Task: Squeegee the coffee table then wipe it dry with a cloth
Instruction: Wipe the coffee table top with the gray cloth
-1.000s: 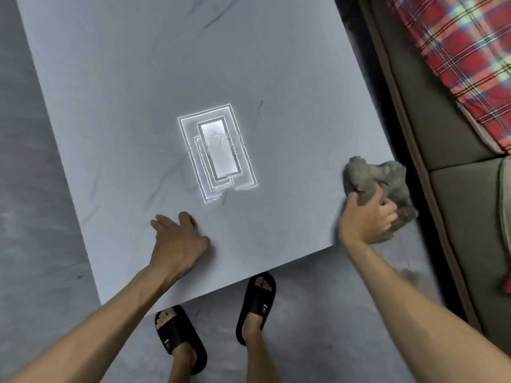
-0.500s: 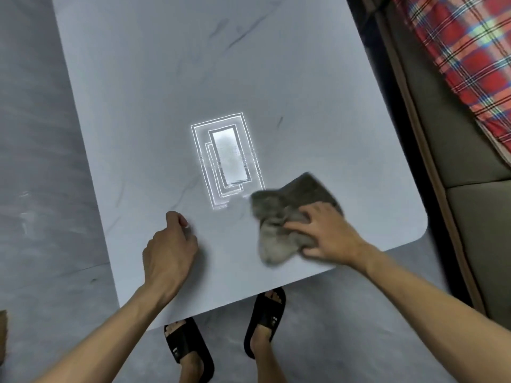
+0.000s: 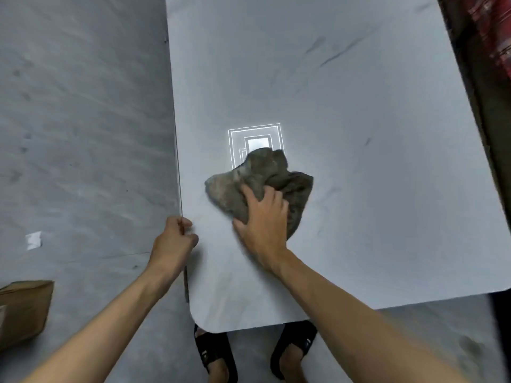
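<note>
The coffee table has a pale grey marbled top that fills the middle and right of the head view. A crumpled grey-brown cloth lies near the table's left side, partly covering a bright rectangular light reflection. My right hand presses on the cloth with spread fingers. My left hand grips the table's left edge, fingers curled over it. No squeegee is in view.
Grey floor lies to the left. A brown cardboard box sits at the lower left, with a white scrap above it. A sofa with red plaid fabric borders the table's right. My feet in black sandals stand under the near edge.
My right hand has swept the cloth from the table's right corner leftwards to the light reflection. My left hand has shifted from the tabletop to gripping the left edge.
</note>
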`<action>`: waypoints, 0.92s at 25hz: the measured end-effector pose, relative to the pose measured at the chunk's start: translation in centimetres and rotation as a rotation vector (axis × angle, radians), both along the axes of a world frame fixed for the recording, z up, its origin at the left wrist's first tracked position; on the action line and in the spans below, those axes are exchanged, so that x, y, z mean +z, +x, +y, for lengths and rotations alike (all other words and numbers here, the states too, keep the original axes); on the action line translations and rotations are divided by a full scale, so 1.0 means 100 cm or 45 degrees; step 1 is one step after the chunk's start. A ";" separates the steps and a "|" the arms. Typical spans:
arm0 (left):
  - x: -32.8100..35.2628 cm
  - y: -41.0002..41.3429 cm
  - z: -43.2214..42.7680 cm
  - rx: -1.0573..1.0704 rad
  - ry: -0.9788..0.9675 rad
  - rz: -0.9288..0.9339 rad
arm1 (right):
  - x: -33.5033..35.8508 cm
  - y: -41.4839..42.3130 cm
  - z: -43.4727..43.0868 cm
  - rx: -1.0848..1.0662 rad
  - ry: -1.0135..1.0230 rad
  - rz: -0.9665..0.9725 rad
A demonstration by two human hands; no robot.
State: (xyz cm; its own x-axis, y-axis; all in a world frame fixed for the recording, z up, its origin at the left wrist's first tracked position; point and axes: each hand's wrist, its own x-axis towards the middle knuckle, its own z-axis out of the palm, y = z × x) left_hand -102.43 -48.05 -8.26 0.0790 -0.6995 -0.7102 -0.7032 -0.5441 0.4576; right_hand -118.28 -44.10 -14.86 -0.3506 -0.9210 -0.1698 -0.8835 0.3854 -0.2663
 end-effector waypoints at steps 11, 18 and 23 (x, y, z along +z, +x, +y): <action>-0.003 0.035 -0.001 0.045 0.157 0.272 | 0.001 -0.046 -0.070 -0.433 -0.051 -0.008; -0.002 0.030 0.021 0.122 0.044 0.077 | 0.005 0.040 0.015 0.829 0.074 -0.078; 0.004 -0.008 0.060 -0.370 0.073 -0.088 | 0.011 -0.111 0.100 1.072 0.211 -0.076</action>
